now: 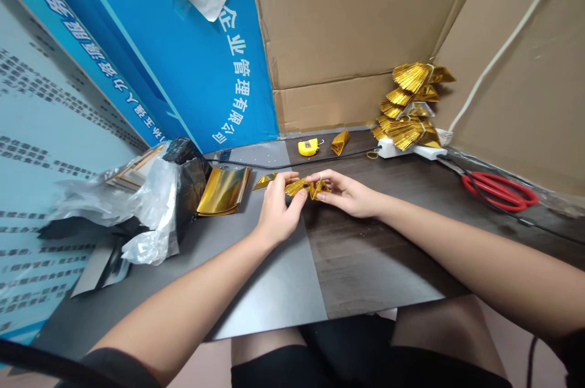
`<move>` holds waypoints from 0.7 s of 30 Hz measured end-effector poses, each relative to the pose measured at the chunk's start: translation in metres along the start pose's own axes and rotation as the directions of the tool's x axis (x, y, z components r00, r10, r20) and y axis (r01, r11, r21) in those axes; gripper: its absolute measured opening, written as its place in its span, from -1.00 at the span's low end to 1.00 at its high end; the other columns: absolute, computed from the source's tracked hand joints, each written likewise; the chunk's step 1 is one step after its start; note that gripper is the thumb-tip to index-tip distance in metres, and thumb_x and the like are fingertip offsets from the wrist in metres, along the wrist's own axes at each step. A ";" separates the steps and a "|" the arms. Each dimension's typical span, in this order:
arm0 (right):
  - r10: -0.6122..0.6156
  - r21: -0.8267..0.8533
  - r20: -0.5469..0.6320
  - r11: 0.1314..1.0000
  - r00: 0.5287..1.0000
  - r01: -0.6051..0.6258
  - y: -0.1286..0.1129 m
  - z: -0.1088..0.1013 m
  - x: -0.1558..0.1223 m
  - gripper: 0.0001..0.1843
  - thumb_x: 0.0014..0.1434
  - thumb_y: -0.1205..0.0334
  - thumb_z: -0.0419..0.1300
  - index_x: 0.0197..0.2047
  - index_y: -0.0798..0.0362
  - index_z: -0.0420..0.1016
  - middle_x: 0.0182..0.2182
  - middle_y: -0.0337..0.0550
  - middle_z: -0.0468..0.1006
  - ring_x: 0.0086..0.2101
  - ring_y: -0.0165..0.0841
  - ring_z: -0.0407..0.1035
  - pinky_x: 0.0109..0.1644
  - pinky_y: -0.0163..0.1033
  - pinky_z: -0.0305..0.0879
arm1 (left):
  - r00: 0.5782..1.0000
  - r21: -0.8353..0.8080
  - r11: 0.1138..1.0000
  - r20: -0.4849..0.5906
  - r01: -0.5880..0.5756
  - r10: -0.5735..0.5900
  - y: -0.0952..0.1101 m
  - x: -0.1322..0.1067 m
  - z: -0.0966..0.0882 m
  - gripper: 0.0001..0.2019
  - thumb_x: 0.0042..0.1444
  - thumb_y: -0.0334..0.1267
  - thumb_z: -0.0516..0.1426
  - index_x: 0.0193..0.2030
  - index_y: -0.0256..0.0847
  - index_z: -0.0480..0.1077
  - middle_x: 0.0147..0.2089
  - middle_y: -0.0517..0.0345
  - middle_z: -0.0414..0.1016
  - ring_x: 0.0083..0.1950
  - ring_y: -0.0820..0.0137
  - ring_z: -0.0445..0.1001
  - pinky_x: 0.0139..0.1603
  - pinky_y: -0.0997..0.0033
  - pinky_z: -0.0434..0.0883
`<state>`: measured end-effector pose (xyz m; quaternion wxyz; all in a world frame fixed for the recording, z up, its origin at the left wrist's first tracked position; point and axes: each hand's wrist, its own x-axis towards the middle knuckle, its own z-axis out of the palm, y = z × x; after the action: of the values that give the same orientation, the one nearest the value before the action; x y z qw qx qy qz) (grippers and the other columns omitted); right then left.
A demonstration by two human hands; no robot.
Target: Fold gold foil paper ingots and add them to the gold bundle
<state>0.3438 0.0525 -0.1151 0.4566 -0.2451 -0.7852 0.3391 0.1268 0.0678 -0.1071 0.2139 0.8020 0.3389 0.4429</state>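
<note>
Between my two hands is a small bundle of folded gold foil paper [298, 186], held just above the table. My left hand [280, 208] grips its left part, thumb on top. My right hand [345, 193] pinches the right end, and a thin pale band shows near those fingers. Just left of my left hand lies a flat folded gold piece [265, 181]. Farther left sits a stack of gold foil sheets [223, 191], slightly curled. A single folded gold piece [340, 142] lies beyond my hands, near the cardboard.
A yellow tape measure [308, 147] lies at the back. Banded gold bundles [406, 102] are piled over a white power strip [388, 147] at back right. Red-handled scissors [500, 190] lie right. Crumpled plastic bags [155, 193] stand left. A black cable [283, 165] crosses the table.
</note>
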 end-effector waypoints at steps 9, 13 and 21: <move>0.079 0.118 0.029 0.990 0.996 -0.082 -0.004 -0.002 0.000 -0.33 0.40 0.15 0.19 0.46 -0.06 0.01 0.02 -0.04 0.48 0.04 -0.35 0.47 0.22 -0.09 0.42 | 0.978 0.130 0.970 -0.019 -0.203 0.207 0.001 -0.001 -0.007 -0.49 0.34 0.12 0.01 0.23 -0.23 0.27 0.20 -0.12 0.46 0.23 0.20 0.46 0.26 0.09 0.43; 0.111 0.068 0.044 0.991 0.993 -0.114 -0.001 -0.004 -0.001 -0.30 0.38 0.21 0.15 0.47 -0.07 -0.06 -0.06 -0.10 0.45 -0.05 -0.36 0.49 0.16 -0.08 0.44 | 0.990 0.358 0.928 -0.056 -0.101 0.129 -0.009 0.022 -0.035 -0.59 0.42 -0.04 -0.12 0.13 -0.20 0.39 0.11 -0.07 0.51 0.17 0.19 0.47 0.23 0.08 0.42; 0.107 -0.070 0.037 0.992 0.994 -0.105 -0.004 -0.003 -0.001 -0.32 0.32 0.28 0.17 0.44 -0.03 0.08 -0.11 -0.08 0.46 -0.17 -0.34 0.44 -0.02 -0.13 0.46 | 0.986 0.728 0.686 0.118 -0.003 -0.121 -0.044 0.043 -0.052 -0.59 0.30 -0.32 -0.01 0.22 -0.22 0.46 0.18 -0.19 0.52 0.25 -0.08 0.39 0.27 -0.22 0.26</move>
<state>0.3467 0.0505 -0.1115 0.4134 -0.2949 -0.7911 0.3409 0.0830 0.1319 -0.0842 -0.0800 0.8420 0.4941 0.2013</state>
